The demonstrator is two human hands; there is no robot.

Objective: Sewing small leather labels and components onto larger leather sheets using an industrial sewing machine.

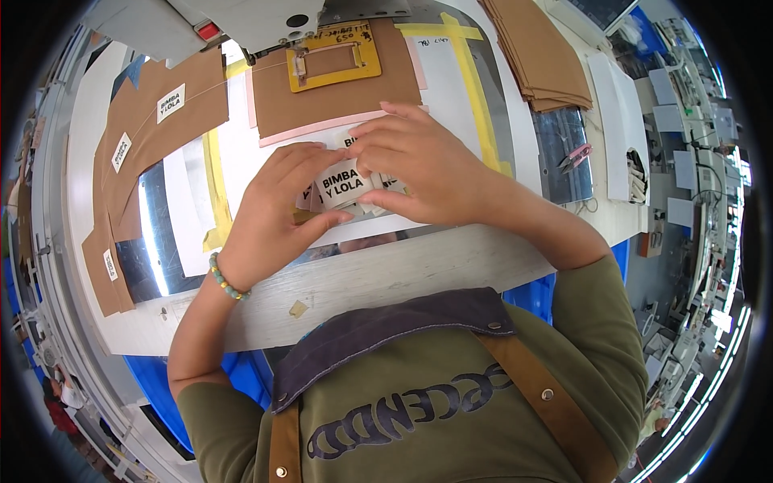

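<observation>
Both hands meet over a small pile of white labels with black lettering (342, 185) at the near edge of the work area. My left hand (278, 197), with a beaded bracelet at its wrist, curls around the pile's left side, its thumb along the lower edge. My right hand (427, 165) closes over the right side, thumb and fingers on the labels. Another label, partly hidden, shows between the fingertips. Just beyond lies a brown panel (338, 101) with pink edge strips, and on it a yellow frame template (370, 68) under the sewing machine head (241, 24).
Brown pieces with white labels sewn on, joined by thread, lie at left (205, 97). A stack of brown panels (535, 56) sits at far right, near pink-handled snips (575, 158). Yellow tape (475, 97) marks the white sheet. Blue bins (165, 386) stand below the table edge.
</observation>
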